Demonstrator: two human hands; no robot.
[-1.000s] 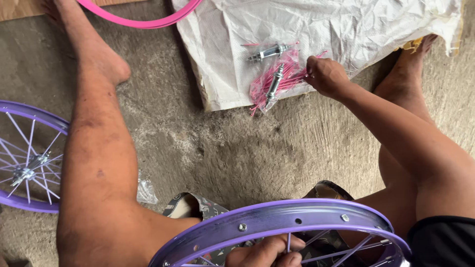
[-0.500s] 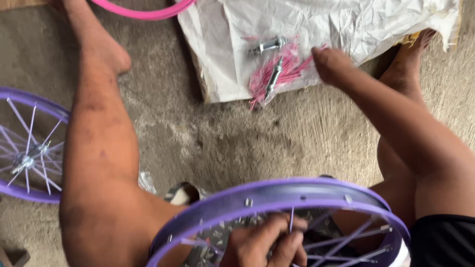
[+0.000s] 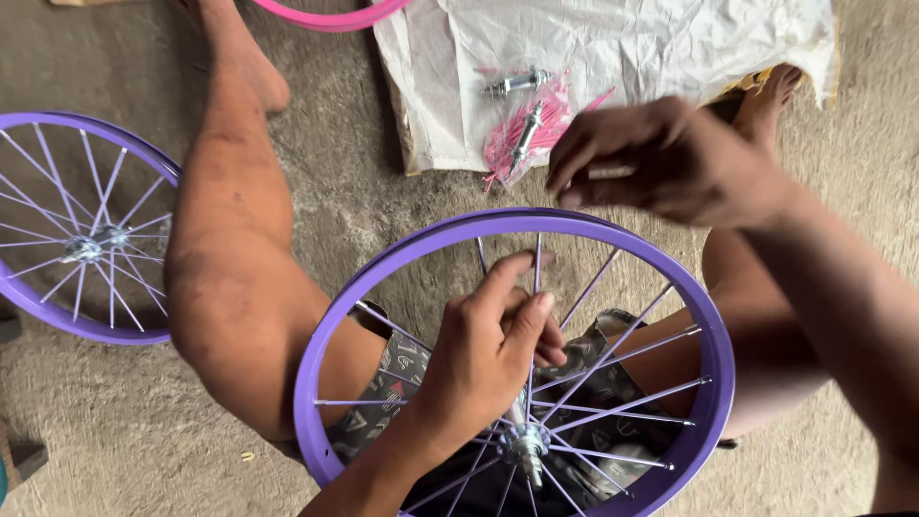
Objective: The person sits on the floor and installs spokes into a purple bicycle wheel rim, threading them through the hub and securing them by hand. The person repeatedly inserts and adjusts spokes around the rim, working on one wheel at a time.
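I see my left hand (image 3: pixel 493 349) inside the purple wheel rim (image 3: pixel 330 325) that rests across my lap, its fingers (image 3: pixel 526 321) curled narrow around the upper part of the spokes (image 3: pixel 613 359) just above the silver hub (image 3: pixel 522 442). Whether they pinch one spoke or only press on several I cannot tell, as the fingers cover that spot. My right hand (image 3: pixel 670 158) hangs above the far edge of the rim, well clear of it, with its fingers (image 3: pixel 574 158) drawn close together on something thin and pale that is too blurred to name. Just beyond those fingers lies a bundle of pink spokes (image 3: pixel 507 144) with two silver axles (image 3: pixel 517 82) on a crumpled white sheet (image 3: pixel 651 43) spread on the concrete floor (image 3: pixel 335 182). Far to the left of my left fingers a second purple spoked wheel (image 3: pixel 81 239) lies flat on the floor. Beyond it, at the top edge, shows an arc of a pink rim (image 3: pixel 330 16). My bare legs stretch out on both sides of the held rim.
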